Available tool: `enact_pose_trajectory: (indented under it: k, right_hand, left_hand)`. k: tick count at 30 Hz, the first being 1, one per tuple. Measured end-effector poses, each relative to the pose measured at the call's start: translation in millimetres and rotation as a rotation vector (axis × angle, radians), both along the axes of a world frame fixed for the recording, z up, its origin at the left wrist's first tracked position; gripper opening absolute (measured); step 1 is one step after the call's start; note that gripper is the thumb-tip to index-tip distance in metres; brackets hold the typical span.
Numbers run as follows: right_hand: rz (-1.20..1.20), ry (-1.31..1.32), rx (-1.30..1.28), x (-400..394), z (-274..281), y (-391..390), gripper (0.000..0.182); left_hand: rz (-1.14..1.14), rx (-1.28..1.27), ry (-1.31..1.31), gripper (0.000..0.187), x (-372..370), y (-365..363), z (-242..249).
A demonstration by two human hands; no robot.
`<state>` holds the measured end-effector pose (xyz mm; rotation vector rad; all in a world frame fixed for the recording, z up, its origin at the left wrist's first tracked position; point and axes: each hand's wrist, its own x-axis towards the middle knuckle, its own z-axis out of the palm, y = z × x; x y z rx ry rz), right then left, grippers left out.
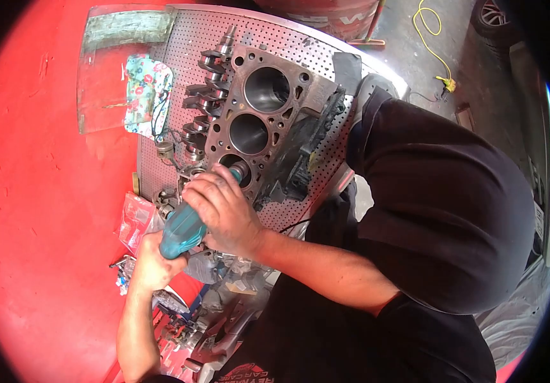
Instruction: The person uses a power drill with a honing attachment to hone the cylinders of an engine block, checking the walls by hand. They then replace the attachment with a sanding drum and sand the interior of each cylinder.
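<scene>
The right hand (224,207) covers most of the teal power tool (182,231), so you can't see its front end properly, and it hides a good chunk of the nearest bore of the engine block (265,121) too. The tool's rear end is buried in the left hand (153,258). The crankshaft (201,108) is half tucked behind the block. The clutter of small parts (204,319) by the bottom edge is too jumbled to make out. The print on the black shirt (249,373) is cut off by the frame, so it's unreadable.

One engine block (268,121), three cylinder bores (249,133)
</scene>
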<state>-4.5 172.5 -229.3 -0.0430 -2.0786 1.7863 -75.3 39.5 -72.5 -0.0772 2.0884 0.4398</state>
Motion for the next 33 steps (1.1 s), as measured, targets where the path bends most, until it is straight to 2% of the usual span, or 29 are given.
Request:
enact_pose_trajectory:
  k: [4, 7, 11, 15, 18, 24, 29, 33]
  right_hand:
    - [0.012, 0.036, -0.065, -2, 8, -3, 0.089]
    - [0.016, 0.025, -0.05, -6, 10, -2, 0.088]
    - [0.081, -0.016, -0.075, -6, 7, 0, 0.071]
    - [0.091, -0.026, -0.092, -7, 7, 0, 0.073]
    - [0.046, -0.034, -0.063, -5, 6, -6, 0.087]
    - [0.043, -0.065, -0.036, -3, 11, -4, 0.092]
    - [0.044, -0.032, -0.05, -10, 16, 5, 0.087]
    - [0.053, 0.012, -0.092, -15, 16, 3, 0.084]
  left_hand:
    - [0.016, -0.061, 0.038, 0.026, 0, 4, 13]
    - [-0.027, -0.092, 0.057, 0.026, -3, -1, 13]
    - [-0.09, -0.106, 0.07, 0.027, -6, 0, 10]
    - [-0.065, -0.096, 0.039, 0.027, -8, -7, 9]
    - [-0.076, -0.111, 0.029, 0.027, -9, -5, 11]
    - [-0.04, -0.086, -0.044, 0.027, -15, -5, 12]
    - [0.02, -0.009, 0.01, 0.028, -12, 4, 11]
    - [0.006, -0.064, 0.053, 0.024, -11, 6, 17]
